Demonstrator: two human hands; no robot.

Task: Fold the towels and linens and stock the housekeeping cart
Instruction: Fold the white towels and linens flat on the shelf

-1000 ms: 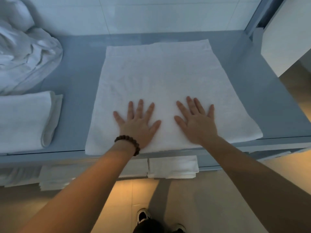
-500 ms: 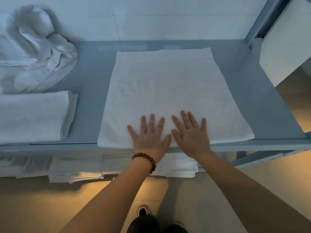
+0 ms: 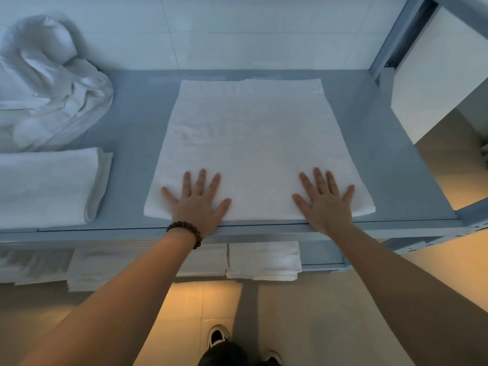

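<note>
A white towel (image 3: pixel 250 143) lies flat on the grey-blue shelf top (image 3: pixel 390 159), its near edge along the shelf's front rim. My left hand (image 3: pixel 198 204), with a dark bead bracelet at the wrist, presses flat on the towel's near left corner, fingers spread. My right hand (image 3: pixel 326 202) presses flat near the towel's near right corner, fingers spread too. Neither hand grips anything.
A folded white towel (image 3: pixel 47 186) sits at the left of the shelf, with a crumpled pile of white linen (image 3: pixel 45 93) behind it. Stacks of folded towels (image 3: pixel 264 260) fill the shelf below. A metal upright (image 3: pixel 393 38) stands at the back right. My shoes (image 3: pixel 219 336) are on the tiled floor.
My hands, side by side at the towel's near middle half a second ago, have slid apart along the near edge toward its left and right corners.
</note>
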